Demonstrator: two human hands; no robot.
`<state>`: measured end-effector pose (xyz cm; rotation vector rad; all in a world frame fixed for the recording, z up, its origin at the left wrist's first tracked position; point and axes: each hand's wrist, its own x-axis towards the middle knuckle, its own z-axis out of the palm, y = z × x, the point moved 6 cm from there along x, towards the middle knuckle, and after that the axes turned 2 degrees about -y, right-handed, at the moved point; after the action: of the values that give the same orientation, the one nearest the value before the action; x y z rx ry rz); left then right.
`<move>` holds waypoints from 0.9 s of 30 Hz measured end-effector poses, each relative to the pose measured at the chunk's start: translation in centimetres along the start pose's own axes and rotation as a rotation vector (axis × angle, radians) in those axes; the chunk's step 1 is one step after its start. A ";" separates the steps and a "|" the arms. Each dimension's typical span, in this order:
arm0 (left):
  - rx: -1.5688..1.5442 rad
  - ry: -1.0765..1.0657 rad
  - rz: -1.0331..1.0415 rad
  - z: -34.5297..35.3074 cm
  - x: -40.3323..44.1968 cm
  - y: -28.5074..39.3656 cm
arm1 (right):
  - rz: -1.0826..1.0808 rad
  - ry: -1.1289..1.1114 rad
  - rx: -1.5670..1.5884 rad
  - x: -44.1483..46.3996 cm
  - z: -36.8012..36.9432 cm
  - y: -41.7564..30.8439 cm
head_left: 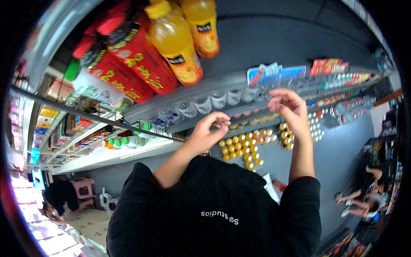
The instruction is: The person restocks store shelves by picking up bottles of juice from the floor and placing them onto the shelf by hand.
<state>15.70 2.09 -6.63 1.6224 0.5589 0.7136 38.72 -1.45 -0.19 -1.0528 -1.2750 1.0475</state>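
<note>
My left hand (212, 127) is raised before the shelf, fingers loosely curled and thumb apart, with nothing visible in it. It is nearest a row of clear cup-like items with pale labels (202, 105). Higher and to the right, my right hand (290, 109) has bent, parted fingers and also looks empty. Behind it runs the dark shelf edge, near a blue price sign (276, 75). At the upper left stand orange juice bottles (177, 47), red-labelled bottles (145, 64) and a white bottle with a green cap (96, 90).
Many yellow-capped bottles (242, 149) stand low, beyond my hands. A red sign (329, 67) hangs at the upper right. Side shelves (64, 128) hold packaged goods. People (370, 201) are at the lower right, and another person (62, 195) is near a pink stool (83, 188).
</note>
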 end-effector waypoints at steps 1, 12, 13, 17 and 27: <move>-0.009 -0.058 -0.094 0.9 0.1 -1.7 | 0.094 0.010 0.006 -1.9 -0.9 2.3; 0.098 -0.613 -0.528 8.1 -3.8 -26.2 | 0.847 0.698 0.149 -23.3 -4.4 31.8; 0.095 -0.647 -0.563 8.4 -4.6 -27.7 | 0.933 0.707 0.067 -25.1 -3.6 33.8; 0.290 -0.666 -0.720 9.7 -5.9 -33.5 | 1.108 0.761 0.160 -32.4 1.7 44.5; 0.519 -0.819 -1.042 12.5 -11.3 -51.9 | 1.321 0.348 -0.137 -35.4 8.5 62.4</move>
<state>18.41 -5.80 -60.57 1.6096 0.8740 -0.8937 28.63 -23.02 -68.38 -2.1621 -0.2336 1.5983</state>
